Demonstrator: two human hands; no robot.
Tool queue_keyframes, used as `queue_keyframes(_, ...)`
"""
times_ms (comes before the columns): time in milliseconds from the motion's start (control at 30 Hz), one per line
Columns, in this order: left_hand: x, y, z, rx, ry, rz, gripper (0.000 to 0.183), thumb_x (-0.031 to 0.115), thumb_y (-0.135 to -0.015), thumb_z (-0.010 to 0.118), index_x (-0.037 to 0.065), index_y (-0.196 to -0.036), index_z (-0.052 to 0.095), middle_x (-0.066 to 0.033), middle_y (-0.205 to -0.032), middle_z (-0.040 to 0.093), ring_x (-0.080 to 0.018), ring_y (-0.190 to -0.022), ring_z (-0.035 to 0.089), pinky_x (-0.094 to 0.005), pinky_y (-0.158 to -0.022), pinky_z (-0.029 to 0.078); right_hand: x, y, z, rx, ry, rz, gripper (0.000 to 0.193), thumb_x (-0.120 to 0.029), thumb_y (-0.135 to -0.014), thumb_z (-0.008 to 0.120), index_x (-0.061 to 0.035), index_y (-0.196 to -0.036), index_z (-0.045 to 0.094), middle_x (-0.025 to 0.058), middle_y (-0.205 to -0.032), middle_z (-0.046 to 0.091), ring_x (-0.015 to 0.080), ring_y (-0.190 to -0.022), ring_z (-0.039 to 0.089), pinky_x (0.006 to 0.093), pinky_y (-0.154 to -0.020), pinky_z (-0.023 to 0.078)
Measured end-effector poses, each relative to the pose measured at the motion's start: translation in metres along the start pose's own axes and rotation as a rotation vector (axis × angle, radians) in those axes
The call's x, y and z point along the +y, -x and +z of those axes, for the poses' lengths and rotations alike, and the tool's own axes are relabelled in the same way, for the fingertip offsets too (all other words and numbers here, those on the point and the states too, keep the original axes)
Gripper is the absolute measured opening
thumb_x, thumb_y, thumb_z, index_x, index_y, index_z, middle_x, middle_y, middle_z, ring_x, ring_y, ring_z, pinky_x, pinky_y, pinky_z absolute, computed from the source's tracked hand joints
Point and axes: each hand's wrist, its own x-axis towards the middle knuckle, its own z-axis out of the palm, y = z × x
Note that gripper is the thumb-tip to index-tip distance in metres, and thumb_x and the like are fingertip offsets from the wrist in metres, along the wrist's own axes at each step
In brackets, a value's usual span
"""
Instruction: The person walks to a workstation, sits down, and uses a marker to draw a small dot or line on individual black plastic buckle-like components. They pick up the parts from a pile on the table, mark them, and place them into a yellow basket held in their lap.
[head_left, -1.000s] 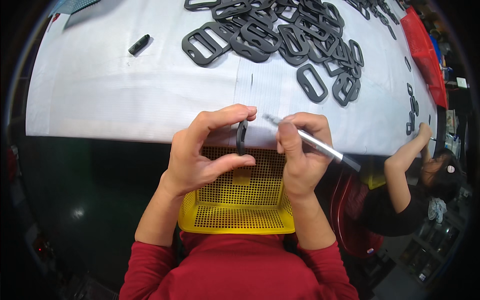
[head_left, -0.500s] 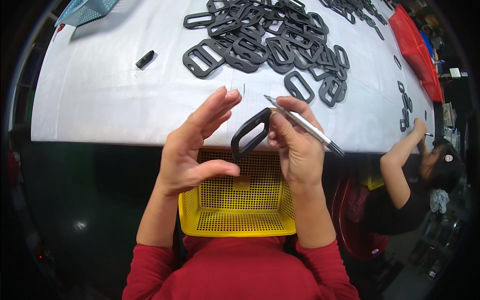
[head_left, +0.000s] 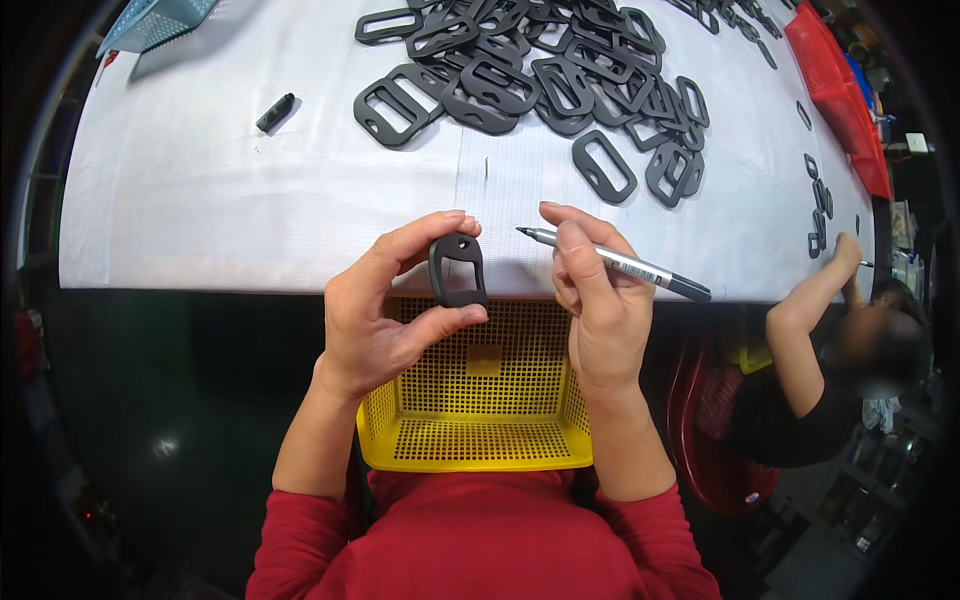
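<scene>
Between the thumb and fingers of my left hand (head_left: pixel 375 300) is a black oblong frame piece (head_left: pixel 437 272), held by its ends with its small round hole at the top. My right hand (head_left: pixel 605 310) grips a silver marker pen (head_left: pixel 640 268), its uncapped dark tip pointing left toward the frame piece but apart from it. Both hands hover over a yellow mesh basket (head_left: pixel 475 462) at the table's near edge. A pile of similar black frame pieces (head_left: pixel 500 85) lies beyond the hands. One loose frame piece (head_left: pixel 604 167) rests at the pile's near side.
A black pen cap (head_left: pixel 276 113) lies on the white table (head_left: pixel 200 200). A blue basket (head_left: pixel 160 22) stands at far left, a red basket (head_left: pixel 835 95) at far right. On the right a co-worker's arm (head_left: pixel 800 320) reaches the table beside a red chair (head_left: pixel 685 420).
The black frame piece has passed from my right hand to my left, whose fingers have closed on it. My right hand now holds only the marker, turned flatter.
</scene>
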Motion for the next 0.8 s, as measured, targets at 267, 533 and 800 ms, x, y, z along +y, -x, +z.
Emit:
queue_keyframes(267, -0.014, 0.008, 0.001, 0.004, 0.007, -0.041, 0.054, -0.002, -0.061, 0.075, 0.002, -0.109, 0.049, -0.0151, -0.108, 0.058, -0.0252, -0.103, 0.056, -0.0318, -0.085, 0.048, 0.014, 0.001, 0.005, 0.040, 0.252, -0.193, 0.019, -0.011, -0.079, 0.064, -0.0045, -0.069, 0.049, -0.0043, -0.055, 0.050, -0.0004, -0.049, 0.041, 0.0159, -0.044, 0.031)
queue_keyframes(533, -0.020, 0.006, 0.001, 0.023, 0.019, 0.088, 0.051, -0.004, -0.060, 0.074, 0.002, -0.106, 0.053, -0.0161, -0.107, 0.059, -0.0281, -0.104, 0.056, -0.0327, -0.084, 0.049, 0.019, 0.001, 0.014, 0.010, 0.292, -0.322, 0.020, -0.008, -0.078, 0.064, -0.0035, -0.066, 0.048, -0.0015, -0.054, 0.050, 0.0020, -0.049, 0.043, 0.0188, -0.044, 0.035)
queue_keyframes(800, -0.022, 0.008, 0.002, 0.036, 0.052, 0.078, 0.052, -0.007, -0.059, 0.073, 0.003, -0.107, 0.054, -0.0162, -0.107, 0.059, -0.0277, -0.104, 0.056, -0.0327, -0.084, 0.050, 0.023, -0.002, 0.014, -0.003, 0.446, -0.368, 0.020, -0.005, -0.077, 0.064, -0.0033, -0.065, 0.047, 0.0005, -0.054, 0.050, 0.0040, -0.047, 0.044, 0.0203, -0.042, 0.035)
